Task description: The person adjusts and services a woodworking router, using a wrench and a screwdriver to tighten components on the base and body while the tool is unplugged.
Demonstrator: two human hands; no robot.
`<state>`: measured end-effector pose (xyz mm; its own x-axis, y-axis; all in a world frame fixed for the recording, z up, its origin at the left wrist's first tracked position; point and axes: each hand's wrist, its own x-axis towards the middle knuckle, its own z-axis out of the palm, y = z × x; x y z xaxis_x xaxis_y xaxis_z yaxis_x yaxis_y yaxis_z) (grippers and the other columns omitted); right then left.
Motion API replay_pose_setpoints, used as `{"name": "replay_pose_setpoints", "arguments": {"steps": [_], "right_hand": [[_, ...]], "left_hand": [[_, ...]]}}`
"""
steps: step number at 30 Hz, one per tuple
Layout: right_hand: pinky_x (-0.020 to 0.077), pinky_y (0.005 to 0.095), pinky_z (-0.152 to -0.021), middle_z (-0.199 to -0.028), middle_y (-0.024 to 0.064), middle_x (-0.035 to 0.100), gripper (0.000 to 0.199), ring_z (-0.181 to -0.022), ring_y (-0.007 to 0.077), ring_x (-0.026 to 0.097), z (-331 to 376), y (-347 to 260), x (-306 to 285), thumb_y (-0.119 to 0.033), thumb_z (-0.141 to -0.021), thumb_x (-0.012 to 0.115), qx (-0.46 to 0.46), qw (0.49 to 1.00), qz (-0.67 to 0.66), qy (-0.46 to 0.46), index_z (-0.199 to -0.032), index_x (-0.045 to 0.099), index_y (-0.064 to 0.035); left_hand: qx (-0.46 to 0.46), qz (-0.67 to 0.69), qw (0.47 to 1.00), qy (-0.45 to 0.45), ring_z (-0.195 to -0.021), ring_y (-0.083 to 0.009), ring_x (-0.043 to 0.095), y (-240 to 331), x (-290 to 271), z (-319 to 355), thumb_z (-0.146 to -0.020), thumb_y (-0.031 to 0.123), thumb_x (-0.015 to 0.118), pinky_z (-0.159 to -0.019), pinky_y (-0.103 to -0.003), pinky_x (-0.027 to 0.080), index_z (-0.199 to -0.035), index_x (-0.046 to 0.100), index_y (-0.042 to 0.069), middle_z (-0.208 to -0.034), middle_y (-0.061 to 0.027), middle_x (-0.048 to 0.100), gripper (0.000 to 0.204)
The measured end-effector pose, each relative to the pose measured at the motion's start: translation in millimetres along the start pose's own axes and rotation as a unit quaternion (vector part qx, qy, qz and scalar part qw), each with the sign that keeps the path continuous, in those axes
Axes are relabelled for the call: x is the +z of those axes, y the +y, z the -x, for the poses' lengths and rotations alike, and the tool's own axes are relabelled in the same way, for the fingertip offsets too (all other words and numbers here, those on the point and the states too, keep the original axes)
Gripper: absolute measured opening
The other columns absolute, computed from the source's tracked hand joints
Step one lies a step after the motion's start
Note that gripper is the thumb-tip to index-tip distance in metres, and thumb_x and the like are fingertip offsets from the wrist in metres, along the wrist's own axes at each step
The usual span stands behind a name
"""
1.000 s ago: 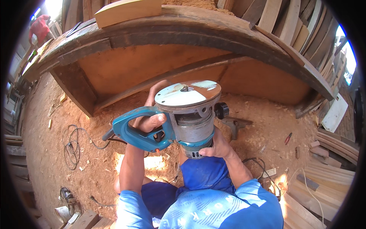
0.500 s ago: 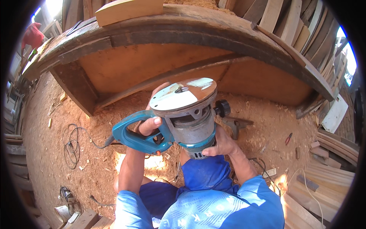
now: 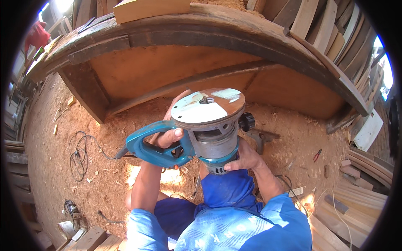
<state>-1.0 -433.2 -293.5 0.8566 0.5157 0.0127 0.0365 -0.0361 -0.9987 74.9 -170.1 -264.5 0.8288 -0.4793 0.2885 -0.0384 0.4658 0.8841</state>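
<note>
A wood router [image 3: 217, 144] with a teal handle and grey metal body is held up in front of me, its round base plate [image 3: 197, 111] turned upward. The plate is partly white and partly brown, with a hole near its middle. My left hand [image 3: 167, 138] is wrapped through the teal loop handle, fingers reaching up behind the plate. My right hand [image 3: 247, 158] grips the motor housing low on the right, thumb across its front. A black knob [image 3: 246, 121] sticks out on the router's right side. Its cord [image 3: 102, 152] leaves the handle's left end.
A long curved wooden workbench [image 3: 201, 33] stands ahead, with a wooden block [image 3: 150, 10] on top. Pliers [image 3: 317, 155] and a hand plane [image 3: 263, 139] lie on the sawdust-covered floor. Stacked boards [image 3: 351, 209] rest at right. A person in red [image 3: 37, 35] is far left.
The router has shifted slightly to the right in the picture and its base plate has tilted a little. Both hands keep their hold on it.
</note>
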Motion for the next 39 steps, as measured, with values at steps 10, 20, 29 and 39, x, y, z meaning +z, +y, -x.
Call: {"name": "replay_pose_setpoints", "arguments": {"steps": [10,20,29,39], "right_hand": [[0.0374,0.0396,-0.114,-0.141,0.017,0.054,0.104,-0.132,0.0266,0.05,-2,10,14,-0.04,-0.068,0.089,-0.039,0.993,-0.093,0.062,-0.147,0.039,0.0058],[0.0387,0.0399,-0.113,-0.139,0.018,0.055,0.105,-0.131,0.0271,0.052,-5,-6,11,-0.04,-0.067,0.088,-0.034,0.998,-0.05,0.03,-0.147,0.038,0.0069],[0.0357,0.0406,-0.116,-0.144,0.0205,0.051,0.112,-0.135,0.0295,0.048,-10,-1,-6,-0.041,-0.066,0.088,-0.033,0.998,-0.048,-0.02,-0.149,0.034,0.0086],[0.0305,0.0423,-0.119,-0.151,0.0211,0.044,0.123,-0.142,0.0297,0.04,-10,6,1,-0.05,-0.065,0.092,-0.037,0.988,-0.147,0.027,-0.152,0.029,0.009]], "left_hand": [[-0.033,0.005,0.999,-0.018,-0.14,-0.0314,0.043,-4,-7,3,-0.079,0.036,0.075,-0.117,-0.046,0.031,-0.151,0.035,-0.003,-0.15,-0.0219,0.047,0.092],[-0.035,0.062,0.997,0.039,-0.135,-0.03,0.049,10,11,10,-0.077,0.038,0.077,-0.114,-0.044,0.037,-0.148,0.04,-0.003,-0.144,-0.0214,0.052,0.091],[-0.029,0.071,0.996,0.049,-0.132,-0.03,0.053,5,9,7,-0.075,0.04,0.079,-0.114,-0.043,0.04,-0.148,0.04,-0.004,-0.143,-0.0216,0.054,0.094],[-0.017,0.071,0.996,0.045,-0.133,-0.0302,0.052,4,10,10,-0.074,0.04,0.078,-0.114,-0.044,0.039,-0.148,0.04,-0.004,-0.143,-0.0216,0.053,0.094]]}}
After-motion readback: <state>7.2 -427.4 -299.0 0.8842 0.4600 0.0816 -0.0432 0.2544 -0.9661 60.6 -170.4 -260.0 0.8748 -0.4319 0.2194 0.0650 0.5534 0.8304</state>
